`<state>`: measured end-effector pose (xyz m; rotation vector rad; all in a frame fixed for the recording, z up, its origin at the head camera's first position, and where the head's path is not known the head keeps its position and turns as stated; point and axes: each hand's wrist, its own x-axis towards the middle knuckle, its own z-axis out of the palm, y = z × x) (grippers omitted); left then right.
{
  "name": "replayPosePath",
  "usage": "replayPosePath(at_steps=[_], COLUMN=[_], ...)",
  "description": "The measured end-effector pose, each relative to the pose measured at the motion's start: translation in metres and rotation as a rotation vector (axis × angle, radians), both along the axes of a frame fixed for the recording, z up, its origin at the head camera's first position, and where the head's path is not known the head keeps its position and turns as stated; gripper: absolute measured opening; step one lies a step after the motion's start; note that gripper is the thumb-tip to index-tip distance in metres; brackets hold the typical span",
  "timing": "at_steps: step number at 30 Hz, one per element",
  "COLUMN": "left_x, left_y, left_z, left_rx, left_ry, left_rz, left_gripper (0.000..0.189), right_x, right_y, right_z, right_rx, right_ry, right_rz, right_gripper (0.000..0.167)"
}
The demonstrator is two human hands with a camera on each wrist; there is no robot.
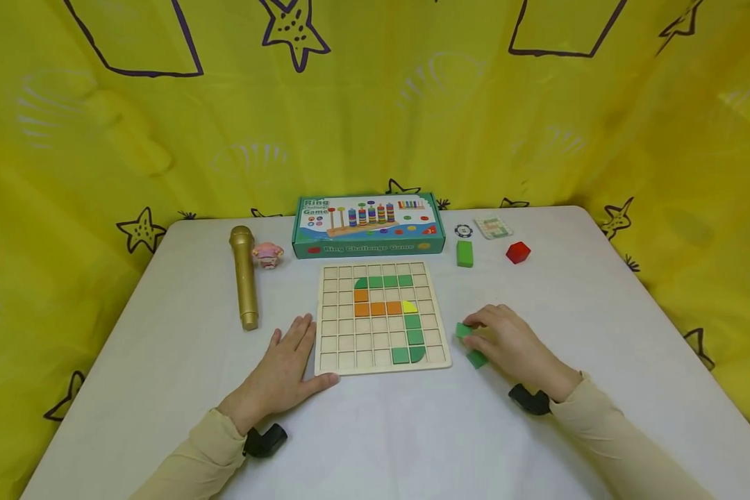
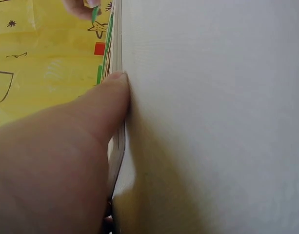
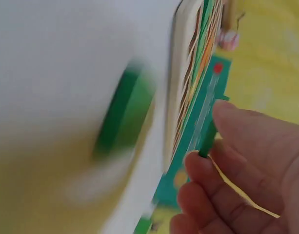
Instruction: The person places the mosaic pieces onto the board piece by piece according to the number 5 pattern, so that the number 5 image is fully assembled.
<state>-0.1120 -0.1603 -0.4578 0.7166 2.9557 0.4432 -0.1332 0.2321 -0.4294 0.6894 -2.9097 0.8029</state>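
A wooden grid board [image 1: 346, 342] lies in front of me with green, orange and one yellow tile set in a winding line across its cells. My left hand [image 1: 278, 375] rests at the board's near left corner, fingers straight along the left side and thumb at the near edge. In the left wrist view the thumb [image 2: 108, 100] touches that edge. To the right of the board, my right hand [image 1: 515, 344] pinches a green square tile [image 3: 208, 136] between thumb and fingers. Another green tile [image 1: 477, 358] lies on the table just below those fingers.
Behind the board stands a Ring Challenge Game box [image 1: 369, 229]. A gold microphone [image 1: 245, 278] and a pink figurine [image 1: 268, 255] are at the left. Farther right are a green block [image 1: 464, 254], a red block [image 1: 518, 252], a poker chip [image 1: 464, 230] and a small patterned card [image 1: 493, 227].
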Motion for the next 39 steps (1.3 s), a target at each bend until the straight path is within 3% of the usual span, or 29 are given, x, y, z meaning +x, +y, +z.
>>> replayPosePath(at_steps=[6,9,13,23,32,36,39], left_x=[0.000,0.000,0.000,0.000,0.001,0.002,0.002], left_y=[0.000,0.000,0.001,0.001,-0.001,-0.001,0.000], left_z=[-0.001,-0.001,-0.001,0.001,0.000,0.001,0.001], left_rx=[-0.005,-0.005,-0.003,-0.008,-0.001,0.012,0.005], left_ry=[-0.002,-0.004,-0.017,-0.018,-0.001,-0.010,-0.012], left_rz=[-0.001,0.000,0.000,0.011,0.019,0.018,0.008], left_gripper=[0.101,0.100,0.101,0.101,0.101,0.101,0.101], right_x=[0.000,-0.003,-0.005,-0.005,-0.004,-0.002,-0.001], right_y=[-0.061,-0.085,-0.103,-0.112,-0.115,-0.104,-0.077], right_z=[0.001,-0.001,-0.006,-0.009,-0.009,-0.003,0.002], right_rx=[-0.010,0.022,0.057,0.122,0.117,0.088,0.071], right_ry=[0.014,0.075,0.157,0.282,0.285,0.207,0.142], right_rz=[0.199,0.303,0.365,0.407,0.406,0.380,0.315], right_gripper=[0.017,0.013,0.013,0.008,0.005,0.004,0.010])
